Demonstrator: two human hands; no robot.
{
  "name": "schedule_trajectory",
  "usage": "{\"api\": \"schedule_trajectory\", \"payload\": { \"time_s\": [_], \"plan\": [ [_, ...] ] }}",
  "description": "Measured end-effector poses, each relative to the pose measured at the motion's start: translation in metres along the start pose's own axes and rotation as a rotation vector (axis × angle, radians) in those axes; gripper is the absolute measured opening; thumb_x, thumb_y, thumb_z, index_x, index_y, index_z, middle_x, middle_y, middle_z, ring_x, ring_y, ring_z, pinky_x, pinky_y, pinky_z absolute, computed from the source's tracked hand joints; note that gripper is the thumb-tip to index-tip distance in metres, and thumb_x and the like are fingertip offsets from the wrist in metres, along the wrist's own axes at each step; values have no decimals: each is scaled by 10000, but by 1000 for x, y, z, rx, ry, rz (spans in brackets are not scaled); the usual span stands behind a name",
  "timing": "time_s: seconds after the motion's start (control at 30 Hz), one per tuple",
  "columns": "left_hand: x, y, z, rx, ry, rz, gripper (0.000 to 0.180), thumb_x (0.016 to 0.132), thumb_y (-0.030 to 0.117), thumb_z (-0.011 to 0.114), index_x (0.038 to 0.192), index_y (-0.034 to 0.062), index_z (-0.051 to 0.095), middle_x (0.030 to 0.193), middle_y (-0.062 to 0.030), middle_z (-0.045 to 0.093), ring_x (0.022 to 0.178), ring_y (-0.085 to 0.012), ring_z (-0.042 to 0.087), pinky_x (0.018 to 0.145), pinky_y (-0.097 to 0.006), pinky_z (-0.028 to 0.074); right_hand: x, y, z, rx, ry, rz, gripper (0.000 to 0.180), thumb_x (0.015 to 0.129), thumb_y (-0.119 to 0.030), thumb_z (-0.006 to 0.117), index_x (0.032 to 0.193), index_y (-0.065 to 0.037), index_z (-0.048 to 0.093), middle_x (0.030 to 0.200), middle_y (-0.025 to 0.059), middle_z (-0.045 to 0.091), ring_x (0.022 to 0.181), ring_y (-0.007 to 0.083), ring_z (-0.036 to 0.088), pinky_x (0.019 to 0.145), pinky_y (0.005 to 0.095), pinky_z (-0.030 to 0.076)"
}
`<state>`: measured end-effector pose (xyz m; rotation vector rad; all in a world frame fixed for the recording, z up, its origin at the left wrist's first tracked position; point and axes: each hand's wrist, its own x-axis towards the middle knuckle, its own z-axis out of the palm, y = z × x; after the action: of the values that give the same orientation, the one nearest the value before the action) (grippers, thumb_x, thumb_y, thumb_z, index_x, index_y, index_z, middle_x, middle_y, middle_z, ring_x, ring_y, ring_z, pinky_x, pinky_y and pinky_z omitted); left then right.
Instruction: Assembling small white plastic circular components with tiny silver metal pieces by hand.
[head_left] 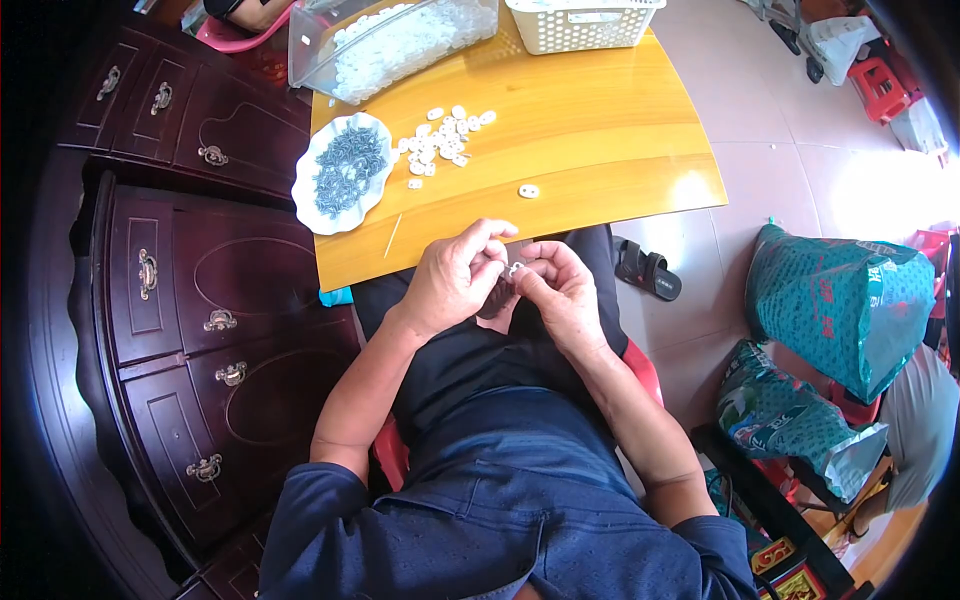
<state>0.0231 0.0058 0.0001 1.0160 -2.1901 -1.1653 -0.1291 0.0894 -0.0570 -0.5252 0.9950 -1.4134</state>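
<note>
Your right hand (568,298) pinches a small white piece (516,268) just off the table (600,130) edge, can't tell left hand (448,284) hold; fingertip slip could drop it.

Glossy, smooth wood is being shown by the tabletop (600,125), dark varnished-looking wood by the cabinet (150,235), polished metal by the drawer handles (220,320), metallic sheen by the pins (348,170), smooth plastic by the white pieces (428,156), clear plastic by the bin (312,50), matt cloth by the shirt (440,545).
</note>
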Motion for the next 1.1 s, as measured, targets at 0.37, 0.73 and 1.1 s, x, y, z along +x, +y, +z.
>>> {"api": "schedule_trajectory", "payload": {
  "time_s": [0.37, 0.73, 1.1],
  "plan": [
    [1, 4, 0, 0, -16, 14, 337, 871, -76, 618, 1192, 14, 572, 772, -25, 639, 616, -58, 561, 587, -229, 461, 0, -2, 0, -18, -3, 4, 201, 937, 40, 619, 1122, -3, 553, 887, 50, 685, 837, 99, 661, 808, 240, 537],
    [3, 9, 3, 46, -42, 46, 330, 865, -77, 623, 1178, 14, 575, 763, -46, 644, 596, -87, 582, 571, -246, 469, 0, 3, -4, -39, 10, -15, 176, 919, 54, 627, 1065, -7, 548, 859, 46, 688, 798, 93, 660, 776, 229, 536],
    [14, 17, -11, -39, -124, -10, 411, 849, -53, 660, 1245, 23, 584, 799, -21, 648, 621, -74, 580, 603, -224, 488, -1, -7, -1, 81, 24, -16, 171, 936, 7, 645, 1076, -22, 551, 869, 42, 692, 799, 86, 652, 753, 218, 525]
  ]
}}
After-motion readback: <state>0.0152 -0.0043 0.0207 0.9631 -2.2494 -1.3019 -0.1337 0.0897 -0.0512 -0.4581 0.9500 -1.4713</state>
